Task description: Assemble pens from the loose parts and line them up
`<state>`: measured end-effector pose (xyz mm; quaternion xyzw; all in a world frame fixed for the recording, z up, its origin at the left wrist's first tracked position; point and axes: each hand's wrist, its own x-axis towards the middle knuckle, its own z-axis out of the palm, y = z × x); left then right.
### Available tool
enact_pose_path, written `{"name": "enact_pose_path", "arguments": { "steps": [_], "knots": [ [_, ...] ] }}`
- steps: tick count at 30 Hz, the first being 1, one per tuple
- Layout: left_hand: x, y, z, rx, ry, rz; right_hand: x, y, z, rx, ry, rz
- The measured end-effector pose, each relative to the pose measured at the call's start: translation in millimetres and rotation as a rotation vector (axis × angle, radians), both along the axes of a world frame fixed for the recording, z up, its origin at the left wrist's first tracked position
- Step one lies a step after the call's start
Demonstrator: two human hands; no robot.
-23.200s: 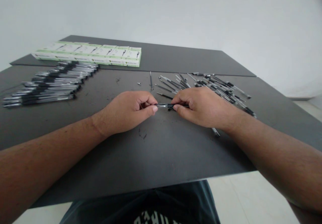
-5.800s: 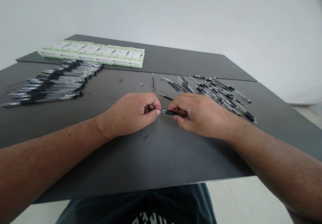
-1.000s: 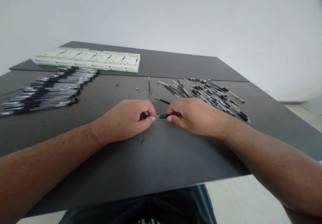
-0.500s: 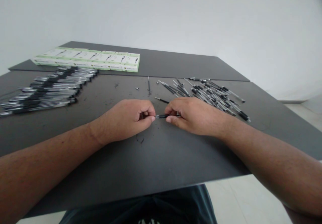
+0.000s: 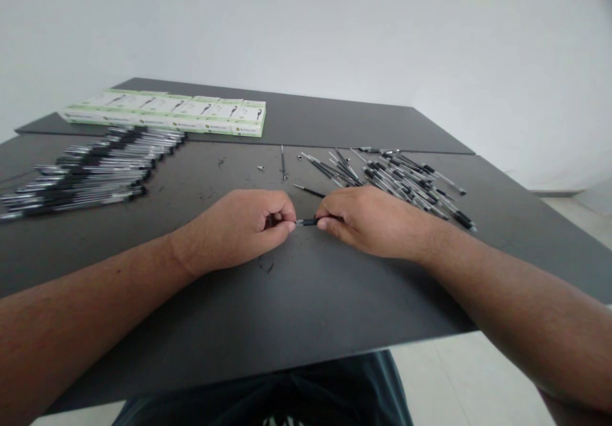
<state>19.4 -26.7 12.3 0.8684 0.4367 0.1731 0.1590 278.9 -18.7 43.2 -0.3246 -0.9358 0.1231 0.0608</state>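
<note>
A pen with a black grip lies level between my two hands, low over the table. My left hand is closed, thumb and forefinger pinching the clear tip end. On the other side my right hand has its fingers wrapped round the black grip, hiding the rest of the barrel. Just beyond my right fingertips a refill with a metal point rests on the table. Another refill lies farther back, near a small metal pen tip.
Several pen barrels are piled at the right, beside several loose refills. Rows of pens lie at the left. Behind those stand green and white boxes on the dark table.
My right fingers have closed a little and moved slightly right along the pen. My left hand stays where it was.
</note>
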Motion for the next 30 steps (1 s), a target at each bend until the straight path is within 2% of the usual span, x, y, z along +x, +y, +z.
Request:
{"name": "enact_pose_path", "arguments": {
  "steps": [6, 11, 16, 21, 26, 30],
  "knots": [
    [-0.9, -0.2, 0.0, -0.007, 0.001, 0.011, -0.3, -0.4, 0.2, -0.015, 0.029, -0.064],
    [-1.4, 0.2, -0.4, -0.005, -0.006, -0.008, -0.2, -0.7, 0.8, -0.001, -0.007, 0.000],
    [-0.2, 0.3, -1.0, -0.007, -0.003, -0.001, 0.2, -0.4, -0.4, -0.012, 0.034, -0.056],
    [-1.1, 0.2, -1.1, 0.004, 0.002, -0.013, -0.7, 0.3, -0.8, -0.008, -0.012, 0.010],
    [-1.2, 0.4, -0.7, 0.000, -0.005, -0.011, -0.7, 0.0, -0.3, -0.028, 0.005, -0.066],
    [-2.1, 0.3, -1.2, -0.001, -0.008, -0.023, -0.7, -0.1, -0.4, -0.021, -0.022, 0.016]
  ]
}}
